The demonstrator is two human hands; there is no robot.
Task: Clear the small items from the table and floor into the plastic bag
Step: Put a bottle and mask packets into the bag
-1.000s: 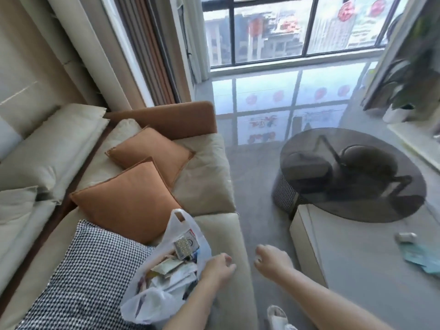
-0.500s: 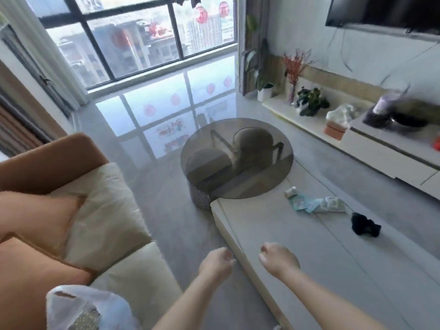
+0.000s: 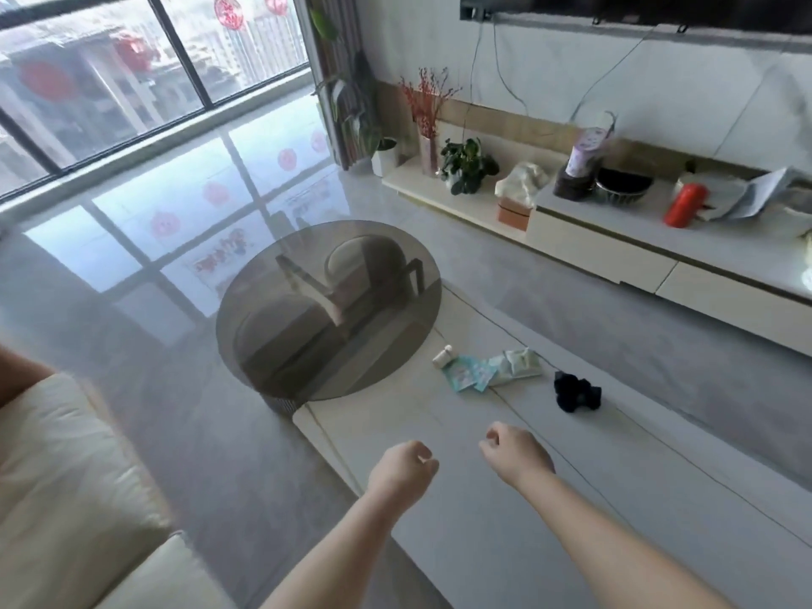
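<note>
Risks first: both my grips empty, plastic bag out of view, so anything lifted from table (image 3: 505, 542) must travel well away; likely drops on floor (image 3: 184, 424).

Teal and pale packets (image 3: 492, 370) flat, overlapping; fingers may take one, slide rest.

Black crumpled item (image 3: 576, 392) soft, may snag; apart from packets.

Small white roll (image 3: 442, 357) beside packets, near round glass top (image 3: 327, 309); could roll.

Left hand (image 3: 402, 474) and right hand (image 3: 518, 450) loosely curled, holding nothing, above table.

Containers: dark bowl (image 3: 624, 185) on far TV console (image 3: 615, 239), contents unreadable.
</note>
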